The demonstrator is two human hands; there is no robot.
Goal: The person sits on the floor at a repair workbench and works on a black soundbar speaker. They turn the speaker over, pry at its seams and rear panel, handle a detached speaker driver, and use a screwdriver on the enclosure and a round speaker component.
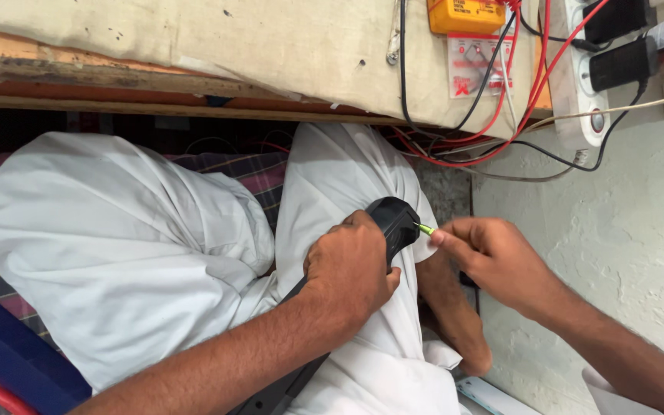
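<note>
The left hand (351,269) sits nearest the camera, its forearm coming up from the bottom edge. Its fingers are wrapped tight around a black tool (393,219), which rests on the person's white-clothed knee (332,177). The tool is a matte black, rounded body whose long handle runs down and left under the palm; only its blunt head shows past the knuckles. From that head a thin bright green tip (425,229) sticks out to the right. The right hand (493,257) meets it there: thumb and forefinger are pressed together on the tip's far end, the other fingers curled loosely behind. So the tool lies between the two hands, gripped by the left and pinched at its tip by the right.

Above, the desk (194,61) carries a pale cloth, a yellow box (466,15), red and black wires (501,115) and a white power strip (578,77). A rough pale wall (616,200) fills the right.
</note>
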